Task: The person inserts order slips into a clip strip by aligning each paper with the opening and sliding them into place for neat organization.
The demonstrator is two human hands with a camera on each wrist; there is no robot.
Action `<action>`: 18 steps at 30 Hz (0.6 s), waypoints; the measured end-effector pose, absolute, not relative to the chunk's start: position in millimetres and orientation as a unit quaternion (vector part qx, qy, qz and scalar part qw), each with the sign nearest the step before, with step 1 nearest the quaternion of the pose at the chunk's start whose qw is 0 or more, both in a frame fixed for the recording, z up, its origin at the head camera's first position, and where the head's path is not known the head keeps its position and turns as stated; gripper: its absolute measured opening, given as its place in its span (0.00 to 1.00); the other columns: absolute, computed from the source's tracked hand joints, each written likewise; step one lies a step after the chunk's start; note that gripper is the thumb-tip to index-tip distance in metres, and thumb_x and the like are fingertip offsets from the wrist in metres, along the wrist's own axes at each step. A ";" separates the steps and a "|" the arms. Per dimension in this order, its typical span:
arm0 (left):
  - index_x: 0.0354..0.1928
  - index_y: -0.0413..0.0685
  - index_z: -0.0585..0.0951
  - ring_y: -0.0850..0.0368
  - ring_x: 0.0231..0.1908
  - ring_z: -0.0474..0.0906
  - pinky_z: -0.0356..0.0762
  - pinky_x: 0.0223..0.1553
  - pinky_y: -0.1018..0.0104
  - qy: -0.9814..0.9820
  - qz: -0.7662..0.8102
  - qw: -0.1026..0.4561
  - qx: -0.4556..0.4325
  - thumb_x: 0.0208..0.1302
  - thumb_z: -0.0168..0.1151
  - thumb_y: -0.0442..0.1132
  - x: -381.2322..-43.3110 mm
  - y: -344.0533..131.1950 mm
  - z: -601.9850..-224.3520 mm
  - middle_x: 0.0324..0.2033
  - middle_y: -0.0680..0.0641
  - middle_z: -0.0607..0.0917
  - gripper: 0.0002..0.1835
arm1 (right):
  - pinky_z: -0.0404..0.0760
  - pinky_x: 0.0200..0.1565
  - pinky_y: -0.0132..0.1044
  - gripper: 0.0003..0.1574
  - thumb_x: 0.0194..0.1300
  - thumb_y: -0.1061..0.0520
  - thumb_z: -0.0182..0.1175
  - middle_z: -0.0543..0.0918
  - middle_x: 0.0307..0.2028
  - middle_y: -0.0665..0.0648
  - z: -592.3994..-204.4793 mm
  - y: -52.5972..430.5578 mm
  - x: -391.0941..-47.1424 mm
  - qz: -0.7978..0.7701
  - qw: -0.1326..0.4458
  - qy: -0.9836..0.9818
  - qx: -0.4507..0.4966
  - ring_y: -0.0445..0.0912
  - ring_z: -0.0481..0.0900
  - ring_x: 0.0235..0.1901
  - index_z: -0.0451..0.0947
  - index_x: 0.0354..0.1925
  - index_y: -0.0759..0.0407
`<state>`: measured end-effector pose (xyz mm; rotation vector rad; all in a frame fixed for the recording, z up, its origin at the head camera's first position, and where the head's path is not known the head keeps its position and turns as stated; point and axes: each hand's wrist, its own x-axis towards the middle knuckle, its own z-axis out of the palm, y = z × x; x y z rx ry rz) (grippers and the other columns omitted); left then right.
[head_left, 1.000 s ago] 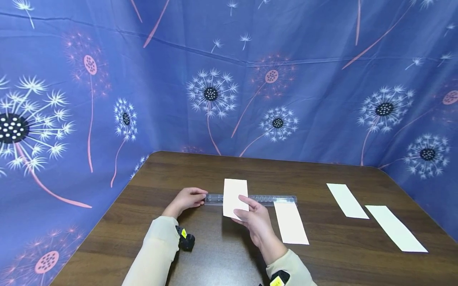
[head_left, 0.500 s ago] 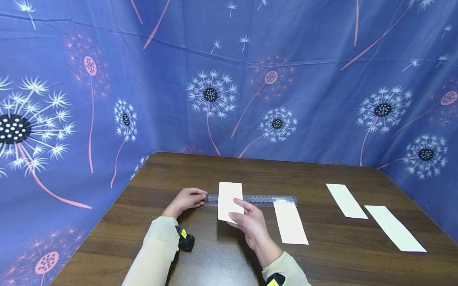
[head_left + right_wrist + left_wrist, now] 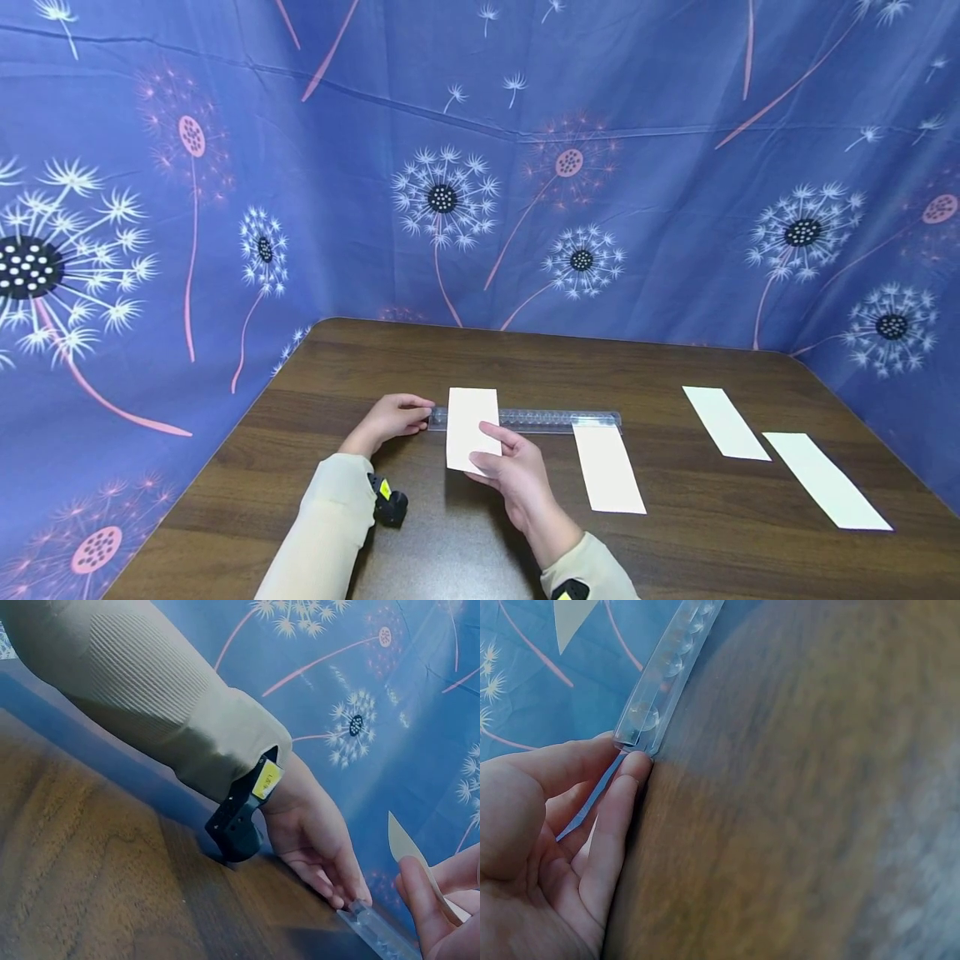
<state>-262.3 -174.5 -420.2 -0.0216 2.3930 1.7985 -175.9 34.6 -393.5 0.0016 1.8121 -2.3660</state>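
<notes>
My left hand (image 3: pixel 388 423) pinches the left end of a long clear plastic strip (image 3: pixel 538 422) that lies across the table. A row of round, bubble-like shapes runs along the strip (image 3: pixel 667 667), as the left wrist view shows. My right hand (image 3: pixel 525 482) holds a blank white card (image 3: pixel 467 429) between thumb and fingers. The card is raised and covers part of the strip near its left end in the head view. Under the right end of the strip, a second white card (image 3: pixel 609 471) shows through the clear plastic and extends toward me.
Two more white cards, one farther (image 3: pixel 726 423) and one nearer (image 3: pixel 828 482), lie flat at the right of the brown wooden table (image 3: pixel 420 358). A blue cloth (image 3: pixel 480 100) with a dandelion print hangs behind and beside it. A small black camera (image 3: pixel 390 504) sits on the left wrist.
My right hand has brought the held card leftward and slightly lower, nearer the strip's left end. The left hand has stayed on the strip.
</notes>
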 end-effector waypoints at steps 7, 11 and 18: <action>0.46 0.33 0.81 0.59 0.29 0.79 0.79 0.37 0.65 0.798 0.599 0.072 -0.009 0.64 0.58 0.32 -263.9 -174.2 -422.6 0.32 0.46 0.82 0.11 | 0.81 0.38 0.45 0.32 0.53 0.77 0.57 0.80 0.42 0.65 -396.3 28.6 -172.9 -0.795 0.082 0.601 0.001 0.46 0.81 0.36 0.65 0.58 0.78; 0.46 0.32 0.81 0.59 0.30 0.79 0.79 0.37 0.64 0.798 0.598 0.073 -0.009 0.64 0.58 0.32 -263.3 -174.6 -422.7 0.33 0.45 0.82 0.11 | 0.82 0.38 0.45 0.32 0.53 0.77 0.57 0.81 0.41 0.65 -396.9 26.2 -170.4 -0.799 0.084 0.596 -0.005 0.46 0.81 0.35 0.64 0.58 0.79; 0.46 0.33 0.81 0.59 0.31 0.79 0.79 0.37 0.65 0.794 0.603 0.076 -0.014 0.64 0.58 0.32 -261.7 -173.9 -420.7 0.35 0.45 0.82 0.11 | 0.81 0.38 0.45 0.33 0.53 0.77 0.57 0.80 0.43 0.65 -397.1 21.8 -167.6 -0.800 0.097 0.592 -0.010 0.47 0.81 0.36 0.64 0.58 0.79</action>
